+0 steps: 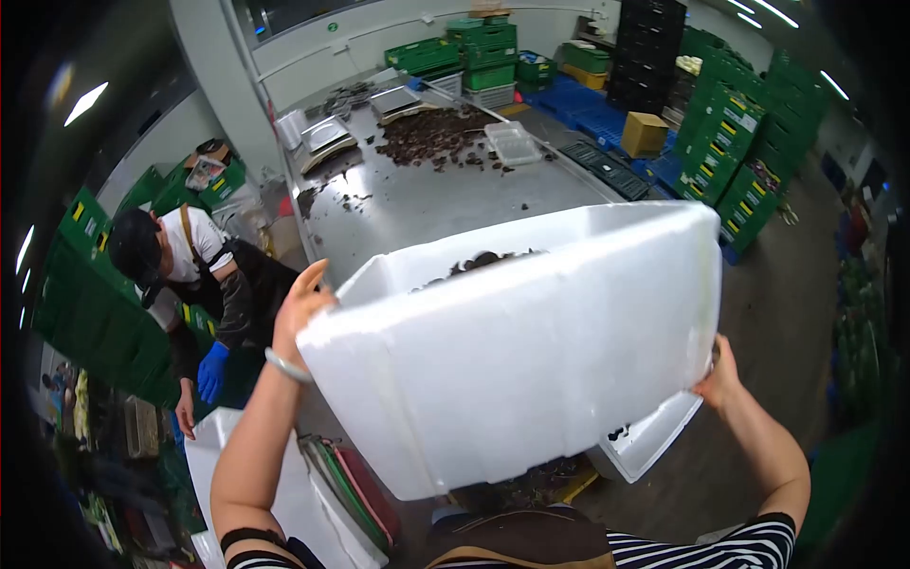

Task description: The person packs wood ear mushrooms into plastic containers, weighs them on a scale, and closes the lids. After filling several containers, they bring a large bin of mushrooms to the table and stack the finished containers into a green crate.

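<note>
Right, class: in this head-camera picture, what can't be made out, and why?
All in the head view:
- Most of the dark pieces: hidden by the white box wall.
- Right hand: fingers partly behind the box.
- Lower white container: partly covered by that box.
- Writing on the green crates: too small.

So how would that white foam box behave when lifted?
The foam box is probably stiff: its thick walls look straight between the left hand and right hand. Foam suggests lightness for its size. With the top open, dark pieces inside could spill if tipped.
</note>
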